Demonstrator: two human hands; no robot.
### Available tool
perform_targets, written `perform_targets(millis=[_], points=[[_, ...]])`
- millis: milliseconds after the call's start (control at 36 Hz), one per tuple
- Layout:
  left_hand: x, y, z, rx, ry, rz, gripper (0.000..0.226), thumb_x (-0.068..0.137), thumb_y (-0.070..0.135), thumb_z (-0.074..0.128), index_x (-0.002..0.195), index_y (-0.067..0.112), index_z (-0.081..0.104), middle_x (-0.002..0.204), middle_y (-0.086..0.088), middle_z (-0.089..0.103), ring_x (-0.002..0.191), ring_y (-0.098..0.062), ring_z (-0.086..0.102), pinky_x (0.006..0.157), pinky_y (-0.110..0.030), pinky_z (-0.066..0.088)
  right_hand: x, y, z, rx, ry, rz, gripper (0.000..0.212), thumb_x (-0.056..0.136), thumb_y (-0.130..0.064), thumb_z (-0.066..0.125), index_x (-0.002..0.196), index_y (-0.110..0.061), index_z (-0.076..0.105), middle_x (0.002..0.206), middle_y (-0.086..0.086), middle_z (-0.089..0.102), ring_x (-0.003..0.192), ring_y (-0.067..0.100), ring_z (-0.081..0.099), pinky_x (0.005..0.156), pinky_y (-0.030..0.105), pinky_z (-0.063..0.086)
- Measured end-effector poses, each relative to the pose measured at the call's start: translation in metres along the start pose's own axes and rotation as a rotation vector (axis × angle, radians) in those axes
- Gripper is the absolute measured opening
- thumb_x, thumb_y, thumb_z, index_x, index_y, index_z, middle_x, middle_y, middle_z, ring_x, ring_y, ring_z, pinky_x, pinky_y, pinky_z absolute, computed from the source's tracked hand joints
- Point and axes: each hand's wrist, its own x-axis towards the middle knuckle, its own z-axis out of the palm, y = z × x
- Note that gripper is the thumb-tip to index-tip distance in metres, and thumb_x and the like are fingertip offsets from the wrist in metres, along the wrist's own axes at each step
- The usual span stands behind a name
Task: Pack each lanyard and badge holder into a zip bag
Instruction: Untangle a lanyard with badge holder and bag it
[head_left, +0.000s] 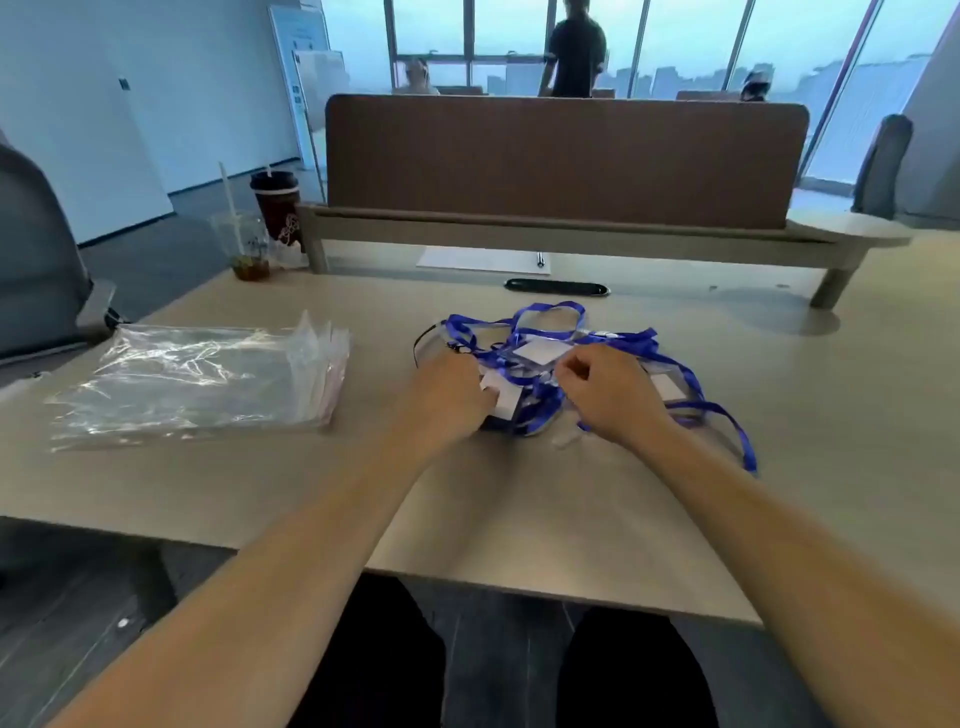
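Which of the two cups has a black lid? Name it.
The dark red cup, farther back; the clear cup in front of it shows only a straw, no dark lid.

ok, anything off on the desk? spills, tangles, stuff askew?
Only the lanyards: blue straps and clear badge holders lie tangled in one heap, and one strap loop trails out to the right. The zip bag stack is slightly fanned but flat. The clear cup and dark cup stand upright, no spill.
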Motion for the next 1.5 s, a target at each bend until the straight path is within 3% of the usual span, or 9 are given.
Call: perform_targets(millis=[222, 444, 639, 750, 861, 944, 1056, 1306, 1500], points=[[0.003, -0.004, -0.003, 0.078, -0.062, -0.008, 0.038, 0.089, 0.052, 0.062, 0.102, 0.017, 0.056, 0.094, 0.003, 0.058, 0.088, -0.015, 0.056, 0.079, -0.027, 0.045, 0.004, -0.011, 0.006, -0.088, 0.001, 0.026, 0.014, 0.099, -0.027, 0.054, 0.095, -0.021, 0.066, 0.084, -0.006, 0.064, 0.073, 0.006, 0.058, 0.06, 0.021, 0.041], [0.019, -0.007, 0.011, 0.136, -0.188, 0.039, 0.041, 0.08, 0.063, 0.066, 0.092, 0.028, 0.049, 0.094, 0.004, 0.053, 0.081, -0.014, 0.048, 0.066, -0.027, 0.038, 0.038, -0.006, 0.015, -0.199, -0.05, -0.009, 0.019, 0.094, -0.034, 0.064, 0.108, -0.023, 0.07, 0.111, -0.005, 0.065, 0.092, 0.009, 0.057, 0.077, 0.025, 0.045], [0.032, -0.02, 0.019, 0.03, -0.226, -0.011, 0.06, 0.075, 0.054, 0.077, 0.117, 0.015, 0.059, 0.095, 0.002, 0.06, 0.079, -0.015, 0.057, 0.062, -0.029, 0.046, 0.052, -0.005, 0.018, -0.339, -0.216, -0.073, 0.036, 0.091, -0.036, 0.069, 0.125, -0.025, 0.067, 0.128, -0.002, 0.061, 0.114, 0.015, 0.056, 0.096, 0.031, 0.045], [0.036, -0.021, 0.013, -0.118, -0.207, -0.052, 0.05, 0.08, 0.039, 0.078, 0.122, 0.019, 0.058, 0.104, -0.001, 0.066, 0.087, -0.018, 0.063, 0.079, -0.038, 0.056, 0.056, -0.002, 0.022, -0.356, -0.219, -0.089, 0.025, 0.093, -0.033, 0.067, 0.116, -0.025, 0.072, 0.119, -0.004, 0.065, 0.105, 0.012, 0.057, 0.081, 0.023, 0.042], [0.039, -0.022, 0.006, -0.196, -0.148, -0.098, 0.011, 0.092, 0.022, 0.064, 0.091, 0.013, 0.057, 0.077, -0.006, 0.063, 0.074, -0.024, 0.066, 0.061, -0.031, 0.051, 0.06, -0.001, 0.025, -0.34, -0.19, -0.082, 0.016, 0.096, -0.028, 0.062, 0.106, -0.024, 0.073, 0.105, -0.004, 0.069, 0.089, 0.008, 0.059, 0.075, 0.023, 0.043], [0.038, -0.021, -0.005, -0.206, -0.047, -0.132, 0.015, 0.096, 0.014, 0.053, 0.086, 0.005, 0.06, 0.075, -0.02, 0.055, 0.076, -0.025, 0.063, 0.048, -0.023, 0.035, 0.063, -0.002, 0.022, -0.309, -0.198, -0.066, 0.014, 0.098, -0.024, 0.056, 0.102, -0.022, 0.069, 0.096, -0.002, 0.068, 0.083, 0.01, 0.061, 0.073, 0.024, 0.047], [0.035, -0.022, -0.014, -0.178, 0.025, -0.123, 0.016, 0.094, 0.01, 0.051, 0.078, 0.012, 0.055, 0.07, -0.002, 0.053, 0.064, -0.016, 0.049, 0.046, -0.017, 0.032, 0.062, -0.003, 0.017, -0.26, -0.138, -0.082, 0.012, 0.104, -0.022, 0.042, 0.097, -0.02, 0.052, 0.086, 0.002, 0.063, 0.073, 0.015, 0.057, 0.065, 0.029, 0.047], [0.043, -0.013, -0.034, -0.258, 0.177, -0.11, 0.002, 0.099, 0.021, 0.052, 0.1, 0.02, 0.053, 0.095, 0.0, 0.058, 0.077, -0.021, 0.063, 0.075, -0.038, 0.057, 0.074, -0.022, -0.025, 0.127, 0.021, -0.027, 0.016, 0.106, -0.022, 0.038, 0.098, -0.016, 0.05, 0.082, 0.007, 0.064, 0.071, 0.023, 0.059, 0.066, 0.04, 0.05], [0.052, 0.008, -0.057, -0.329, 0.183, -0.082, 0.022, 0.1, 0.015, 0.048, 0.12, 0.023, 0.05, 0.101, -0.007, 0.067, 0.072, -0.019, 0.068, 0.058, -0.026, 0.053, 0.09, -0.056, -0.078, 0.329, 0.102, -0.083, 0.013, 0.104, -0.021, 0.045, 0.096, -0.016, 0.055, 0.084, 0.005, 0.062, 0.07, 0.015, 0.055, 0.065, 0.027, 0.049]])
